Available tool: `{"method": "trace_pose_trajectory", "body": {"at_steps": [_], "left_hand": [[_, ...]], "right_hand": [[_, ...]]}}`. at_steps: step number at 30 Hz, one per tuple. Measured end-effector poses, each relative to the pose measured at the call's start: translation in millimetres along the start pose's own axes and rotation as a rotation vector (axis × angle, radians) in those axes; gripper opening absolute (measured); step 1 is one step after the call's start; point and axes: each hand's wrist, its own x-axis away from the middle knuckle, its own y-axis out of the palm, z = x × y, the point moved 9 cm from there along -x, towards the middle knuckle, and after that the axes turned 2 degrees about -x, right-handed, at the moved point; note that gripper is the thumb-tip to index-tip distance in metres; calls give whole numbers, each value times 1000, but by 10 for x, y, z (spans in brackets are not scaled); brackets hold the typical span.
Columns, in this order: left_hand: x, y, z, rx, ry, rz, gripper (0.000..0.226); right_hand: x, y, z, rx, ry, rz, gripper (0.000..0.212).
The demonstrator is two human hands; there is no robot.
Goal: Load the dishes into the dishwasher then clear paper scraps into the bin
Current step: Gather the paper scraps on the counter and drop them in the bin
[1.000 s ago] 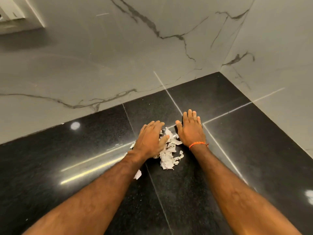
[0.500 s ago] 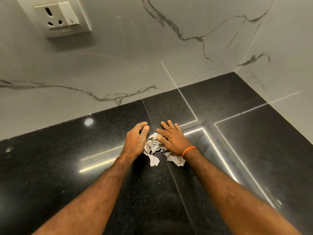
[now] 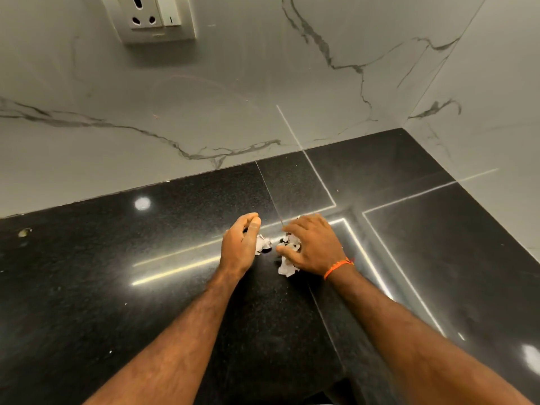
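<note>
Since a second ago the spread-out scraps have been drawn into two tight clumps, and both hands have curled in on them.

Landmark: wall socket (image 3: 152,17) on the marble backsplash. Everything happens well below it and to its right, on the black countertop (image 3: 87,287).

My left hand (image 3: 241,244) is cupped, fingers curled round a small wad of paper scraps (image 3: 263,244) showing at the palm edge. My right hand (image 3: 314,247), orange thread (image 3: 339,266) at the wrist, claws over the larger wad (image 3: 287,255); thumb and fingers are bunched into it.

No bin or dishwasher in view.

Risks: loose bits hang out under the right palm; lifting now could shed them onto the polished stone. Small pieces may be left lying between the hands, since the two clumps sit apart.
</note>
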Motion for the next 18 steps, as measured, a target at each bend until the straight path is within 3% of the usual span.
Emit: {"method": "trace_pose_trajectory", "body": {"at_steps": [2,4,6,8,12,15,18], "left_hand": [[74,25,-25,28,12,10,26],[128,35,-50,75,15,29,24],[180,23,-61,152,11,59,28],[221,0,-54,196,11,86,34],[285,-18,-31,237,28,102,37],[300,10,-44,341,-26,93,31],[340,106,-71,413,-81,52,17]], "right_hand": [[198,-104,182,-70,107,84,78],[339,56,233,-85,226,-49,106],[395,290,144,-28,259,-179,113],[368,407,-6,26,262,-191,97],[220,294,-135,82,237,27,43],[164,274,-126,3,179,117,24],[121,279,-11,-165,307,119,16]]}}
